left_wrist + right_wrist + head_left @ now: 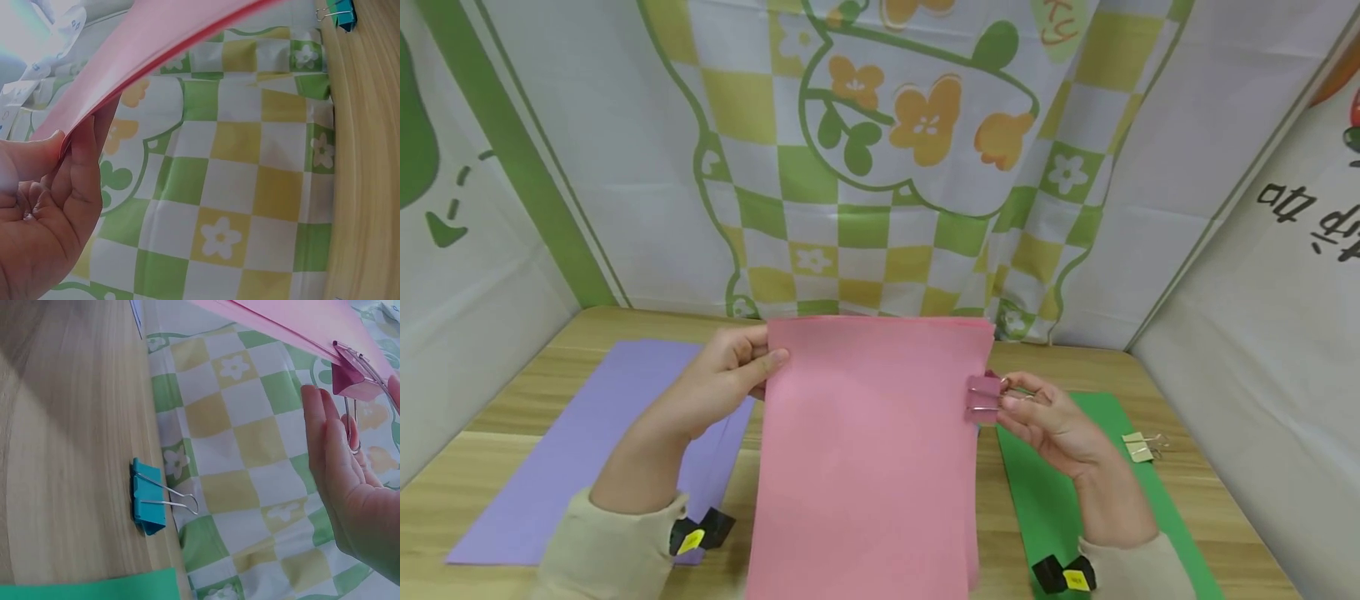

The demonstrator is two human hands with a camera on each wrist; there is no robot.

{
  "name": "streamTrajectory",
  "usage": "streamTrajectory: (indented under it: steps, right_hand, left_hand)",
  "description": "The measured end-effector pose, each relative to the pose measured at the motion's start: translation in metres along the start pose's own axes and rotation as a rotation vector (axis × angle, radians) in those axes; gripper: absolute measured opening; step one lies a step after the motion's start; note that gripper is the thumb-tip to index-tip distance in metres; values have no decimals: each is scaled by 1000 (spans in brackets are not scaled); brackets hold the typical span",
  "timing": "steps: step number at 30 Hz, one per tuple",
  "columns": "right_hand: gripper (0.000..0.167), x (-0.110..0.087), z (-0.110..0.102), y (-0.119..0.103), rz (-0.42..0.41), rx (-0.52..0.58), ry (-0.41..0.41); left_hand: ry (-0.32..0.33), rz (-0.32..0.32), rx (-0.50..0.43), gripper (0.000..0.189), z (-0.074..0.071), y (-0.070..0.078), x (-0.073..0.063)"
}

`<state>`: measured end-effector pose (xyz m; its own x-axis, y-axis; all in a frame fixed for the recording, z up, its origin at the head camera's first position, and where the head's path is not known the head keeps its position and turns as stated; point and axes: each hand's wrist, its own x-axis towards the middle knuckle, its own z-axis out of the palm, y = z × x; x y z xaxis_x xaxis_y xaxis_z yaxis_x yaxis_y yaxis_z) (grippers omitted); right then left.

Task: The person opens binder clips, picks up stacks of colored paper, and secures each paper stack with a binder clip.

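A stack of pink paper sheets (868,458) is held upright over the table, its top edge level. My left hand (733,375) pinches the stack near its upper left corner, thumb in front and fingers behind. In the left wrist view the pink sheets (150,53) run edge-on out of that grip. At the right edge of the stack, my right hand (1056,421) pinches the wire handles of a pink binder clip (983,398). The clip's body overlaps the paper edge, and the right wrist view shows the binder clip (353,381) at the sheets' edge.
Purple paper (580,442) lies on the wooden table (445,492) at left. Green paper (1105,425) lies at right, with a pale yellow binder clip (1138,447) at its edge. A teal binder clip (149,497) lies near the back edge. A checkered curtain (865,225) hangs behind.
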<state>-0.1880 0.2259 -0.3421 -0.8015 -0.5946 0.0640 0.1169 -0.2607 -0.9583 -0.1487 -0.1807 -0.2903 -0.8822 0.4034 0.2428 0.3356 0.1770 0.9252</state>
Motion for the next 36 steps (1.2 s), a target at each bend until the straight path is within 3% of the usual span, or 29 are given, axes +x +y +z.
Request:
streamTrajectory:
  steps: [6,15,26,30,36]
  right_hand:
    - [19,5,3,6,-5,-10,-13]
    - [15,10,6,11,-2,-13,-30]
    - [11,14,10,14,89,-187,62]
    - [20,16,11,17,135,-245,108]
    - [50,24,14,12,157,-340,166]
  left_hand:
    - [-9,23,1,28,1,0,1]
    - [1,0,-5,29,1,-4,2]
    - [5,-50,13,29,-4,-14,5]
    - [-5,-83,22,27,-7,-20,9]
    - [4,-124,4,30,-16,-28,16]
